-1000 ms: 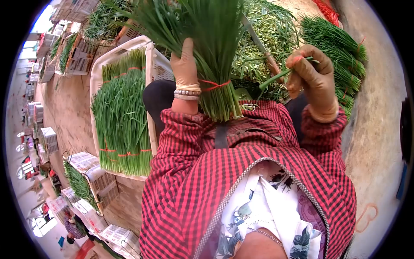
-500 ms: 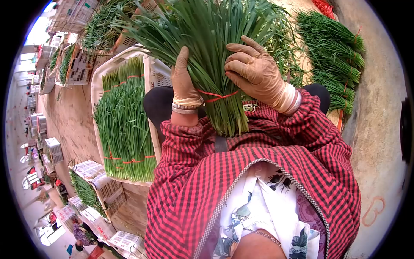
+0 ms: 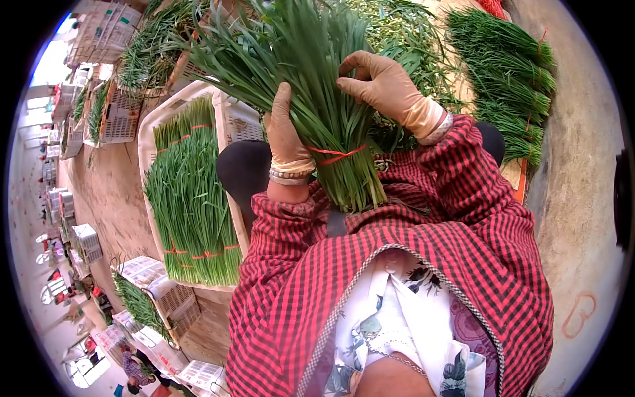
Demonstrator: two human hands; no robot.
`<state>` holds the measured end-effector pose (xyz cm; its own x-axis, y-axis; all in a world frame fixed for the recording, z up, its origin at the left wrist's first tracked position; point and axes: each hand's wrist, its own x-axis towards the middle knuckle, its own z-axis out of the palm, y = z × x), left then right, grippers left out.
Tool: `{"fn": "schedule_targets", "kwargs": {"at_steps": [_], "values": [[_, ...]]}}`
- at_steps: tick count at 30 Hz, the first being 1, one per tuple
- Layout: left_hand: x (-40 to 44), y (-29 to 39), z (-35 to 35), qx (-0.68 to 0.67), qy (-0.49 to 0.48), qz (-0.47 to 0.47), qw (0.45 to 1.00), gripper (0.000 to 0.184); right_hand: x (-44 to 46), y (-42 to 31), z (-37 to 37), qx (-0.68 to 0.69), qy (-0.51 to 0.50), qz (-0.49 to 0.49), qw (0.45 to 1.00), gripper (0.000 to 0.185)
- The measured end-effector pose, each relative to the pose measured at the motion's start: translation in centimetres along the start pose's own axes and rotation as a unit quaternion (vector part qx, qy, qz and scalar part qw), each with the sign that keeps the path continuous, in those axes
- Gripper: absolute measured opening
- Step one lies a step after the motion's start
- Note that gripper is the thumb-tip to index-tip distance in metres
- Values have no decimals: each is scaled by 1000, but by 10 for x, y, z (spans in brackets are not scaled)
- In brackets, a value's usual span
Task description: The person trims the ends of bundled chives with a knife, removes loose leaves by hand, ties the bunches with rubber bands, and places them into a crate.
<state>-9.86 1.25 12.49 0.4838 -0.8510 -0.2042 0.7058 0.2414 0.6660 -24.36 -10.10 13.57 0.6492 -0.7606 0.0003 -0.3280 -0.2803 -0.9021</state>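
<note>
A large bundle of long green leaves (image 3: 331,119), tied near its stems with a red band (image 3: 335,155), stands over my lap with its cut ends down. My left hand (image 3: 286,135), in a tan glove, is wrapped round the bundle's left side, thumb up. On the right side, my gloved right hand (image 3: 380,86) has its thumb and index finger pinched together at the leaves; what is between the fingertips is too small to make out. Left of my knee, a white crate (image 3: 151,165) holds tied bundles (image 3: 192,198).
Several tied green bundles (image 3: 506,79) lie at the right beside red strings (image 3: 489,8). Loose leaves and trimmings (image 3: 403,33) are heaped beyond my hands. More crates (image 3: 119,109) with greens stand at the left. Another person (image 3: 135,367) is at the lower left.
My right hand first held a thin green stalk away from the bundle, then came to the bundle with fingers spread. Its fingers are now pinched and slightly higher.
</note>
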Motion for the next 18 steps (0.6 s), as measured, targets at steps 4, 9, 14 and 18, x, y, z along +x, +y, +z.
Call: {"fn": "schedule_targets", "kwargs": {"at_steps": [4, 9, 14, 18], "values": [[3, -4, -7, 11, -14, -22, 1000, 38, 4, 3, 3, 24, 11, -30, 999, 32], [3, -5, -7, -19, -25, -57, 998, 38, 8, 1, -3, 136, -62, 16, 989, 27], [2, -5, -4, -16, -16, -60, 998, 38, 14, 5, -5, 164, -108, 57, 979, 24], [1, -3, -4, -11, -3, -57, 998, 38, 14, 9, -5, 209, -119, 51, 969, 23]]}}
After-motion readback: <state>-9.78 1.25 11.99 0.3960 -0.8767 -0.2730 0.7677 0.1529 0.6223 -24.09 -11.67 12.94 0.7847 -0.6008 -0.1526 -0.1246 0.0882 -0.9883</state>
